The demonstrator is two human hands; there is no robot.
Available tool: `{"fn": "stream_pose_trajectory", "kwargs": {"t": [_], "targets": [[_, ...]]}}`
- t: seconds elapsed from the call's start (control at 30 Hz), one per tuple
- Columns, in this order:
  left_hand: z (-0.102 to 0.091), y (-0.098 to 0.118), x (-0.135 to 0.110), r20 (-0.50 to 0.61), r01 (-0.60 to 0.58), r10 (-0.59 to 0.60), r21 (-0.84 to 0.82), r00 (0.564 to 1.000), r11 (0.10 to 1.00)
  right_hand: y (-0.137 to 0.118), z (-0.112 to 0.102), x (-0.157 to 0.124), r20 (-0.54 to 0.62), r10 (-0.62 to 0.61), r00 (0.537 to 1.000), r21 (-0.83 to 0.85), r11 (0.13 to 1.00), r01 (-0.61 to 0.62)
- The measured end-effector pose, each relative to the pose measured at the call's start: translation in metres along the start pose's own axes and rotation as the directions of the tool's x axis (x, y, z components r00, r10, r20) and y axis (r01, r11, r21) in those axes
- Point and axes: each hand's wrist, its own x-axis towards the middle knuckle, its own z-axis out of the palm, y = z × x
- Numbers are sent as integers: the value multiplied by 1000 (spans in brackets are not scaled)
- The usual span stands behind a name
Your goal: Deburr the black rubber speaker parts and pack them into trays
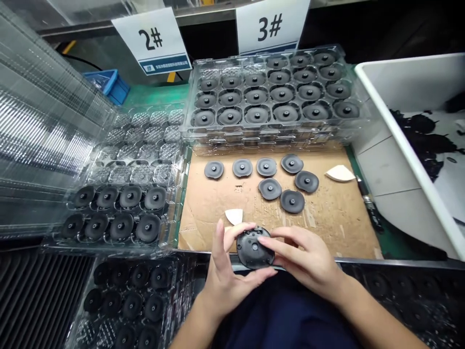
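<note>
Both my hands hold one round black plastic disc (253,248) over the front edge of the cardboard sheet (341,218). My left hand (225,271) cups it from the left and below, fingers curled round its rim. My right hand (308,259) pinches its right side, fingers laid across the top. Several more black discs (269,188) lie loose on the cardboard just beyond. A small white wedge-shaped pad (234,215) lies right behind my left fingers.
A clear tray (189,114) full of discs stands at the back under the 3# sign. Another clear tray (174,203), partly filled, is at the left under 2#. A white bin (395,131) stands at the right. A second white pad (339,173) and a dark tool (370,206) lie near it.
</note>
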Motion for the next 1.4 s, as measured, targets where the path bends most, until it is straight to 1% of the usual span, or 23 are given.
{"fn": "stream_pose_trajectory", "kwargs": {"t": [0.07, 0.1, 0.17, 0.2, 0.23, 0.3, 0.37, 0.43, 0.47, 0.53, 0.57, 0.6, 0.67, 0.73, 0.77, 0.87, 0.93, 1.03, 1.17, 1.27, 1.4], "targets": [[3, 2, -1, 50, 116, -113, -46, 992, 992, 5, -4, 1, 19, -20, 1000, 15, 1000, 20], [4, 2, -2, 83, 199, -192, -91, 978, 976, 7, -6, 1, 10, -25, 1000, 36, 999, 24], [7, 3, -2, 147, 361, -335, -217, 931, 907, 7, -8, -1, -25, -8, 1000, 96, 995, 11], [9, 4, -2, 170, 416, -382, -284, 908, 864, 6, -9, -2, -40, 21, 999, 144, 989, -15], [11, 5, -2, 182, 447, -409, -343, 894, 826, 4, -11, -4, -50, 66, 997, 210, 976, -54], [16, 9, 0, 200, 473, -429, -407, 881, 781, 0, -18, -6, -43, 209, 977, 378, 908, -178], [22, 14, 2, 218, 489, -439, -435, 872, 756, -3, -27, -6, 11, 356, 935, 543, 783, -304], [28, 21, 6, 247, 522, -461, -460, 852, 718, -3, -36, -5, 136, 438, 889, 645, 641, -415], [31, 24, 8, 265, 542, -474, -473, 840, 695, -3, -40, -4, 222, 448, 866, 677, 568, -467], [37, 30, 12, 304, 576, -491, -492, 817, 653, 0, -47, -3, 392, 427, 815, 717, 413, -561], [40, 32, 13, 327, 590, -493, -497, 806, 636, 2, -50, -3, 459, 408, 789, 730, 333, -597], [42, 33, 14, 347, 602, -493, -500, 798, 622, 4, -53, -3, 503, 386, 773, 747, 256, -614], [45, 35, 16, 384, 618, -484, -502, 786, 606, 6, -57, -4, 556, 333, 762, 774, 127, -621], [47, 36, 16, 414, 624, -466, -493, 782, 607, 7, -61, -5, 577, 285, 765, 790, 41, -611], [48, 37, 16, 432, 627, -457, -485, 778, 610, 8, -63, -6, 582, 263, 770, 795, 15, -606], [48, 37, 16, 479, 634, -429, -452, 766, 628, 9, -66, -8, 593, 207, 778, 796, -5, -606], [48, 37, 15, 477, 617, -414, -436, 776, 655, 8, -66, -10, 594, 199, 780, 794, 15, -608], [47, 36, 12, 442, 571, -388, -428, 809, 701, 5, -63, -15, 573, 267, 775, 799, 27, -600], [46, 33, 8, 412, 509, -338, -433, 846, 744, -2, -60, -23, 545, 379, 748, 811, -12, -585], [45, 32, 6, 377, 453, -302, -423, 876, 785, -8, -57, -28, 497, 451, 741, 834, -11, -552], [41, 31, 4, 363, 409, -263, -423, 894, 808, -14, -52, -32, 465, 494, 735, 846, -3, -533]]}}
